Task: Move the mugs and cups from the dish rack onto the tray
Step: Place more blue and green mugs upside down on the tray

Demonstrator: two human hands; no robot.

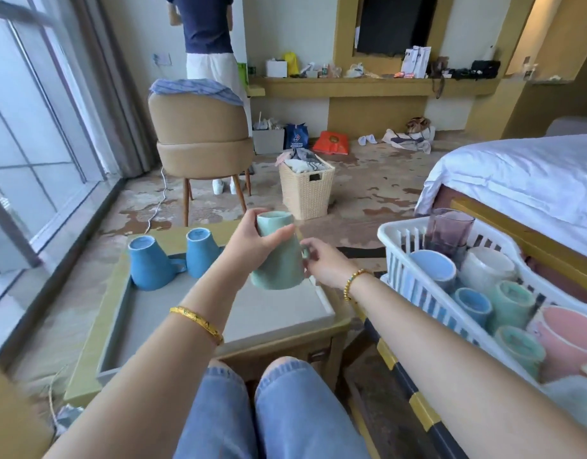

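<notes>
Our left hand (252, 241) curls its fingers and thumb around the upper end of a pale green mug (279, 256), while our right hand (325, 261) pinches the handle at its side. The mug hangs upside down above the tray (193, 313), base toward the ceiling and tilted slightly away, its long axis near upright.

Two blue mugs (153, 266) stand inverted at the tray's far left. The tray lies on a low wooden table (285, 339). The white dish rack (428, 293) to our right holds more cups. Beyond are a wicker basket (307, 190), a tan chair (199, 137) and a bed (524, 180). No writing is readable.
</notes>
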